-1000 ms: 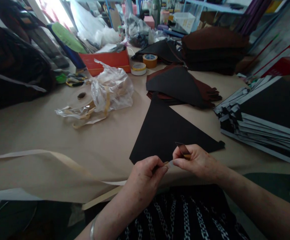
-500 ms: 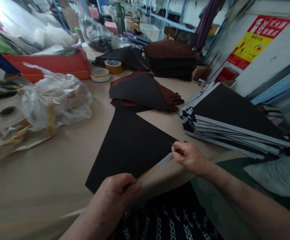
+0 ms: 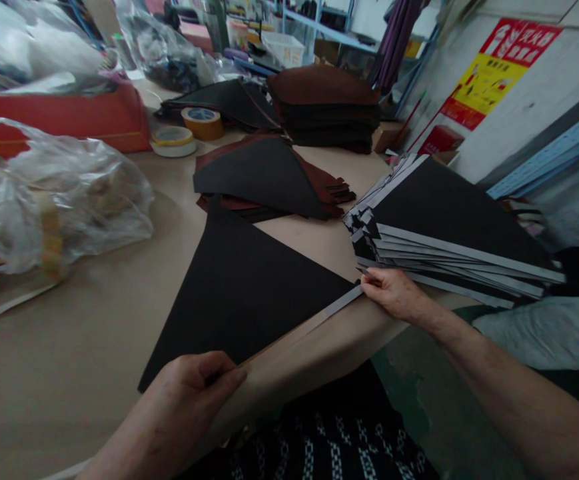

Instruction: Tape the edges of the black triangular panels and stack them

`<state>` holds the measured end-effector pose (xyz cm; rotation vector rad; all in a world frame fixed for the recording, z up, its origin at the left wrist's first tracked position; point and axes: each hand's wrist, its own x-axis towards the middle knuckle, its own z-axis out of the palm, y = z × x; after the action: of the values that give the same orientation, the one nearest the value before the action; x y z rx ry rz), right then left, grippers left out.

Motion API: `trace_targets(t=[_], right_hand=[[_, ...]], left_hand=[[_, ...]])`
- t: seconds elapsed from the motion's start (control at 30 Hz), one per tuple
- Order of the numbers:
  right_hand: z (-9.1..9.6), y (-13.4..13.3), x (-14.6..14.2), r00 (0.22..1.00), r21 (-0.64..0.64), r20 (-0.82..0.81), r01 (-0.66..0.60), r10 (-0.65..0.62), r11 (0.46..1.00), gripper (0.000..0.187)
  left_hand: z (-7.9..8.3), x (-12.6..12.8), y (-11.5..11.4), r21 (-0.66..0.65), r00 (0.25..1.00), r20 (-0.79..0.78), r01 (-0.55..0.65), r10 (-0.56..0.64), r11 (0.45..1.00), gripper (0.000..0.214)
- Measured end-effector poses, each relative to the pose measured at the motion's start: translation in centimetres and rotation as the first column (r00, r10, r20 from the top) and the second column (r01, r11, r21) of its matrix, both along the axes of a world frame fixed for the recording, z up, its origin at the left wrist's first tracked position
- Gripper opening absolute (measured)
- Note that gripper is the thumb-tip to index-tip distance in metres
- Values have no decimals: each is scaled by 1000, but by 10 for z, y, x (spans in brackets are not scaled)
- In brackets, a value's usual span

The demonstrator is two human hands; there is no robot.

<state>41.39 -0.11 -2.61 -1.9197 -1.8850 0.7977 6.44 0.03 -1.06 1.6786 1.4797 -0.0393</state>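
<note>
A black fan-shaped sheet (image 3: 249, 287) lies flat on the table, close to its front edge. Along the sheet's near side runs a narrow strip of tape (image 3: 336, 304), pale grey towards the right and tan towards the left. My left hand (image 3: 194, 393) is closed, thumb against forefinger, on the left part of the strip at the sheet's edge. At the sheet's right corner my right hand (image 3: 394, 293) pinches the strip's other end. A small dark pointed thing pokes out from the right fingers; its kind is unclear.
To the right stands a stack of black pieces with grey edges (image 3: 459, 213). Behind the sheet lie brown and black pieces (image 3: 264, 177) and a taller brown pile (image 3: 324, 100). Two tape rolls (image 3: 202, 124), a red case (image 3: 69, 120) and a clear plastic bag (image 3: 89, 200) occupy the left.
My right hand has moved right along the edge to the sheet's corner, and more of the grey strip shows. The view has shifted slightly; my left hand still grips the left part.
</note>
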Motion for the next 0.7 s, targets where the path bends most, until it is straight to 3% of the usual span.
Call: trace_targets(t=[0.53,0.7], right_hand=[[-2,0,-4,989,16,143,27,-29,999,11],[15,-3,-9,978,76,202,33,-48,997,8]], left_hand=[[1,2,0,10,998,-62,19,-19,1000,42],[1,1,-1,39,999,-50,23,-21,999,40]])
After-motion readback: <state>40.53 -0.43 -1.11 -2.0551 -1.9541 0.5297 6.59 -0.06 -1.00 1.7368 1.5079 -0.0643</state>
